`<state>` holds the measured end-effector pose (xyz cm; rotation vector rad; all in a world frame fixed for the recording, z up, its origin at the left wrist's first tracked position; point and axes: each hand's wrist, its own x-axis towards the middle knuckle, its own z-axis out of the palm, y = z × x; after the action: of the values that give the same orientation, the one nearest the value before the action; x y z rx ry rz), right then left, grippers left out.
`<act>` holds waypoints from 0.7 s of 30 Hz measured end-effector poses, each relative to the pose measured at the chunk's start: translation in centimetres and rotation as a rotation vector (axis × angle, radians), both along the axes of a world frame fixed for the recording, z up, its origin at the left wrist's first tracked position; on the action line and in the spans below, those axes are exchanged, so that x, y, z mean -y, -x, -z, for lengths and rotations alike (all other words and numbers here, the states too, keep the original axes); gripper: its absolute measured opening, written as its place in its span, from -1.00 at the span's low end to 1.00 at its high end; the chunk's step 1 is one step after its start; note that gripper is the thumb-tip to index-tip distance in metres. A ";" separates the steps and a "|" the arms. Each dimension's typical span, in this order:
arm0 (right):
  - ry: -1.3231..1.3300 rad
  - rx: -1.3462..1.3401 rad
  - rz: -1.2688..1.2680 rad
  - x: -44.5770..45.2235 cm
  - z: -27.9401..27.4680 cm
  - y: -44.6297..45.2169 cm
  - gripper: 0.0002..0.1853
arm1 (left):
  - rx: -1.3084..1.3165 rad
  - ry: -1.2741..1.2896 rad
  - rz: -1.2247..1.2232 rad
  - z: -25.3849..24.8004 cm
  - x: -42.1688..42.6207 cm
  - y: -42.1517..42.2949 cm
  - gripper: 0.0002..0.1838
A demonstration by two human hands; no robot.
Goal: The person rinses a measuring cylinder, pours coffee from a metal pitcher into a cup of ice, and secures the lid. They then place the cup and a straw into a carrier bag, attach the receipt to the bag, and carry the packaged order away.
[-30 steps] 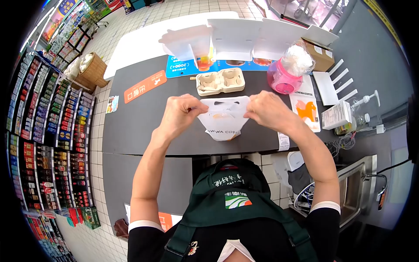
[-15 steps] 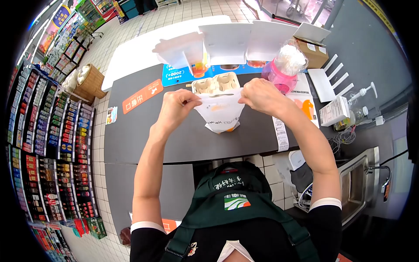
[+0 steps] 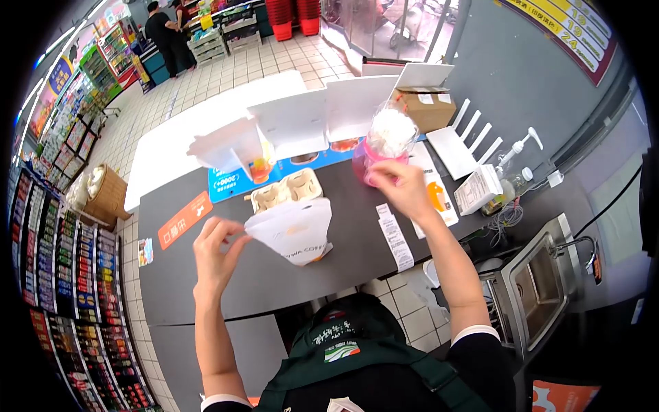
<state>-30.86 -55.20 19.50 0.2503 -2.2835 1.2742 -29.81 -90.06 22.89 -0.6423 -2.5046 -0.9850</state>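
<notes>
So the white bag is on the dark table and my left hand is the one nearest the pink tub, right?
Not quite: your right hand is nearest the pink tub, as the head view shows. The white bag is on the dark table.

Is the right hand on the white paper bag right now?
No, the right hand is apart from the white paper bag, in front of the pink container.

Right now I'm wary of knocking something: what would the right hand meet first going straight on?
Probably the pink container, just ahead of the right hand; this single view leaves their gap and heights unclear.
</notes>
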 end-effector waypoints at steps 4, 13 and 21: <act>0.102 0.098 0.498 -8.3 1.5 2.3 -0.90 | -0.059 -0.093 -0.123 0.7 0.8 -2.5 -0.84; -0.943 0.070 0.093 -11.4 2.3 12.5 -0.90 | 0.139 -0.260 -0.203 5.4 -5.7 -7.1 -0.88; -0.761 0.347 -0.029 -12.7 -1.9 13.4 -0.82 | 0.276 -0.270 -0.420 7.8 -8.2 -11.2 -0.92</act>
<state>-44.25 -42.47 21.39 0.3387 -2.9929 0.4172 -18.64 -81.82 15.10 0.1079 -2.5124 -1.2755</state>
